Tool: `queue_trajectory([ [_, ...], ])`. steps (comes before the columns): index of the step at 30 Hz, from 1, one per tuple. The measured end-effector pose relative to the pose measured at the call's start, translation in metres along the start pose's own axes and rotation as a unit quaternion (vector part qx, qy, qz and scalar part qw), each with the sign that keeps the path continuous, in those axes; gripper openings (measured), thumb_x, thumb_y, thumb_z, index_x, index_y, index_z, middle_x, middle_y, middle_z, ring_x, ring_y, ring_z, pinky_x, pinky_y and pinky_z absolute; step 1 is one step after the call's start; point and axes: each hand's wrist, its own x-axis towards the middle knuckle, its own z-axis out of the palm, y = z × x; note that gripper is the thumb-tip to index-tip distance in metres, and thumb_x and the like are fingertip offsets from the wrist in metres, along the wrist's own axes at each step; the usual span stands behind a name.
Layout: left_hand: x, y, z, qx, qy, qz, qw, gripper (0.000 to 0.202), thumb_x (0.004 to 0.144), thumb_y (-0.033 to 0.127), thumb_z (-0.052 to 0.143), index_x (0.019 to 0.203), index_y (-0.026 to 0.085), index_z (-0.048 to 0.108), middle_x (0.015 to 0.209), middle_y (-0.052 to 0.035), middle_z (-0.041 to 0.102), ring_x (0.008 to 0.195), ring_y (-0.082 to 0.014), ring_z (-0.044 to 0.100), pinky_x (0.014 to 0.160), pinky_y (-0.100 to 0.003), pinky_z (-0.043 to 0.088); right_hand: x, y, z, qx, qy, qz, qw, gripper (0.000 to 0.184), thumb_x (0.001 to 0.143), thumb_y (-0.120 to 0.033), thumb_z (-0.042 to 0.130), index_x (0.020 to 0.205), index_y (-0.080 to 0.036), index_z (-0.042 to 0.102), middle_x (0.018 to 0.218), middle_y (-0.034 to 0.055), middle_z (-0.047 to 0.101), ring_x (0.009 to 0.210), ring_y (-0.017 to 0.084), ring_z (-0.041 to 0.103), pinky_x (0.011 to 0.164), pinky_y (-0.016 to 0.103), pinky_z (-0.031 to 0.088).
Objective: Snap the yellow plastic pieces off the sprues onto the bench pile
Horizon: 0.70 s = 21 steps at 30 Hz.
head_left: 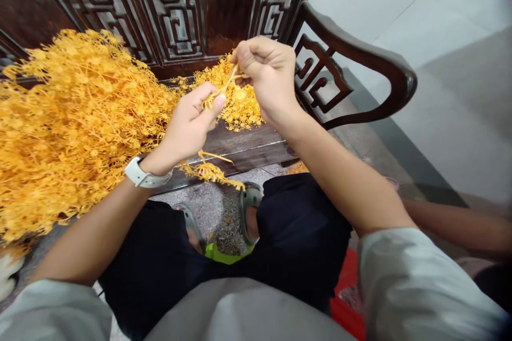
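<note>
While both hands (190,122) (276,74) pinch a yellow sprig (208,101), a big heap (92,117) crowds the bench (248,141) beside a smaller pile (242,109).

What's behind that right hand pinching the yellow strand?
Behind the right hand, the smaller yellow pile lies on the dark wooden bench, with its carved backrest beyond. The hand blocks part of that view, so what lies directly behind it cannot be seen.

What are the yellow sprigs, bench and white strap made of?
Yellow sprigs: probably plastic, fairly matte; their thin, repeated shapes look moulded. Bench: likely polished wood; it's dark brown with glossy highlights. White strap: maybe rubber or leather; it looks smooth and even.
</note>
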Motion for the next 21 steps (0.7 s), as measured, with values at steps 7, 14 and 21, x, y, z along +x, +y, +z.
queue_trajectory([
  [7,-0.039,0.027,0.005,0.043,-0.128,0.04,0.99,0.031,0.113,0.042,0.051,0.099,0.021,0.068,0.088,-0.002,0.071,0.069,-0.0152,0.061,0.069,-0.033,0.045,0.046,0.071,-0.083,0.073,0.209,0.052,0.974,0.046,0.097,-0.07,0.064,0.097,-0.026,0.052,0.097,0.0025,0.072,0.067,0.012,0.05,0.06,0.029,0.043],
  [14,-0.039,-0.001,0.017,-0.064,-0.039,-0.085,0.994,0.023,0.108,0.045,0.061,0.102,0.023,0.064,0.063,0.0049,0.054,0.054,-0.0131,0.049,0.052,-0.028,0.038,0.032,0.106,-0.071,-0.116,0.099,0.101,0.983,0.042,0.082,-0.029,0.079,0.122,-0.022,0.067,0.127,0.0148,0.073,0.126,0.03,0.066,0.108,0.05,0.056],
  [21,-0.028,-0.019,0.022,-0.061,0.096,-0.126,0.985,0.023,0.11,0.045,0.056,0.122,0.027,0.05,0.068,0.0057,0.051,0.051,-0.0126,0.053,0.046,-0.026,0.034,-0.033,0.003,-0.014,0.129,-0.331,0.119,0.927,0.041,0.082,-0.041,0.089,0.113,-0.019,0.073,0.098,0.0082,0.08,0.091,0.021,0.077,0.084,0.036,0.066],
])
